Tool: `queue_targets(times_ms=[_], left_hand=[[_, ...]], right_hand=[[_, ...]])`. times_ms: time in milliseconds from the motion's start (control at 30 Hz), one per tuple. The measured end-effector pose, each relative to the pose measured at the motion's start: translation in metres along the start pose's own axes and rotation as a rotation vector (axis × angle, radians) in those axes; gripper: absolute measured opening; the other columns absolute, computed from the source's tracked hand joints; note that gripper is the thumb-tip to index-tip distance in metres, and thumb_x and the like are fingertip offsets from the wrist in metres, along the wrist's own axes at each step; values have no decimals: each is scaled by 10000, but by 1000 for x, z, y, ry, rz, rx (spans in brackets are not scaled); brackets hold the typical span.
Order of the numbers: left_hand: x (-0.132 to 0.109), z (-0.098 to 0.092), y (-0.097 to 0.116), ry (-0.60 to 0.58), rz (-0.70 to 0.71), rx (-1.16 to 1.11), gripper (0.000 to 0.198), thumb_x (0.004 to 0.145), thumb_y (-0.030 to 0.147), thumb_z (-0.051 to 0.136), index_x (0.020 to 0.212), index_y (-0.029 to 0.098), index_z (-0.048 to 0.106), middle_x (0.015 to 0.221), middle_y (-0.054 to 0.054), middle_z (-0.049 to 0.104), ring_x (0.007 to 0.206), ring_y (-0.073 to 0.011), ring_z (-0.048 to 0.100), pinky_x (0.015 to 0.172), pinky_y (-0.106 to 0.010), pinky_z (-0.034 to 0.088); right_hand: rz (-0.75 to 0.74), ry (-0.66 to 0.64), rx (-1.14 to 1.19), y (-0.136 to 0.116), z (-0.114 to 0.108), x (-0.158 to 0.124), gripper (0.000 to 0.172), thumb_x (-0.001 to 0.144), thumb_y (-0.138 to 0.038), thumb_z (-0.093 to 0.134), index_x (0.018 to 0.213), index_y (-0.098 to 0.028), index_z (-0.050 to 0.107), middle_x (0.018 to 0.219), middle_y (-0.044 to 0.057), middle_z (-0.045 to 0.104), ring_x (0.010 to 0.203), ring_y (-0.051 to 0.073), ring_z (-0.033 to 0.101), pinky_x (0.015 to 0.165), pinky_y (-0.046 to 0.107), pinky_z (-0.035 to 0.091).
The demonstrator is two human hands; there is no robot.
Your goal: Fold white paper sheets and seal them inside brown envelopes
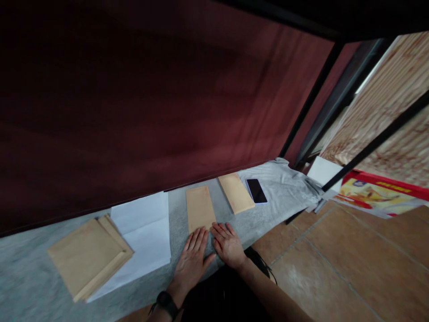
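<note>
A brown paper envelope (pixel 200 206) lies flat on the grey cloth in front of me. My left hand (pixel 193 257) rests palm down on its near end, fingers stretched out and thumb spread to the side. Beside it, my right hand (pixel 228 243) lies with its fingertips at the envelope's near right corner, fingers extended. A second brown envelope (pixel 236 193) lies a little farther to the right. On the left, a stack of brown envelopes (pixel 89 257) overlaps folded white paper sheets (pixel 144 237).
A phone (pixel 257 191) lies right of the second envelope. The narrow cloth-covered surface (pixel 20 264) runs along a dark red panel (pixel 167 112). Black metal bars (pixel 311 98) rise at the right. A colourful printed box (pixel 378 193) stands over the tiled floor (pixel 351 250).
</note>
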State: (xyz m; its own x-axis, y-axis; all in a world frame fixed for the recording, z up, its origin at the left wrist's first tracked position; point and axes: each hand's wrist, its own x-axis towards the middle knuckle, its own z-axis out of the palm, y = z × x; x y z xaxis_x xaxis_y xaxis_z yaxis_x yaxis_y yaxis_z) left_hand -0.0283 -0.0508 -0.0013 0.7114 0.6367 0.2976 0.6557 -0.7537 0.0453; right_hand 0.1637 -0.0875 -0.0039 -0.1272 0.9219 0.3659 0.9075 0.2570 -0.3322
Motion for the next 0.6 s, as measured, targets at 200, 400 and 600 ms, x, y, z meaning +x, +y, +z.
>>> queue_targets(times_ms=[200,400,600], left_hand=[[0,1,-2,-15,15,19,803,864,536,576,1523,137,348,1566,-153,390,1451,-317,357,1156,-493,365],[-1,2,-2,-3,34,47,833,786,319,593,1544,166,283,1570,-130,388,1456,-296,353,1158,-482,361],[-1,4,-2,18,66,88,861,738,221,557,1548,156,271,1583,-133,361,1465,-293,335,1181,-475,327]], right_hand=[[10,-7,24,1,-1,0,427,1006,-334,471,1420,-254,534,1454,43,553,1332,212,520,1173,434,336],[-40,-122,46,10,-8,-1,540,993,-471,484,1479,-237,455,1531,55,456,1394,224,447,1202,434,277],[-110,-301,10,18,-18,-1,969,803,-673,663,1553,-176,302,1599,125,318,1474,280,306,1222,456,207]])
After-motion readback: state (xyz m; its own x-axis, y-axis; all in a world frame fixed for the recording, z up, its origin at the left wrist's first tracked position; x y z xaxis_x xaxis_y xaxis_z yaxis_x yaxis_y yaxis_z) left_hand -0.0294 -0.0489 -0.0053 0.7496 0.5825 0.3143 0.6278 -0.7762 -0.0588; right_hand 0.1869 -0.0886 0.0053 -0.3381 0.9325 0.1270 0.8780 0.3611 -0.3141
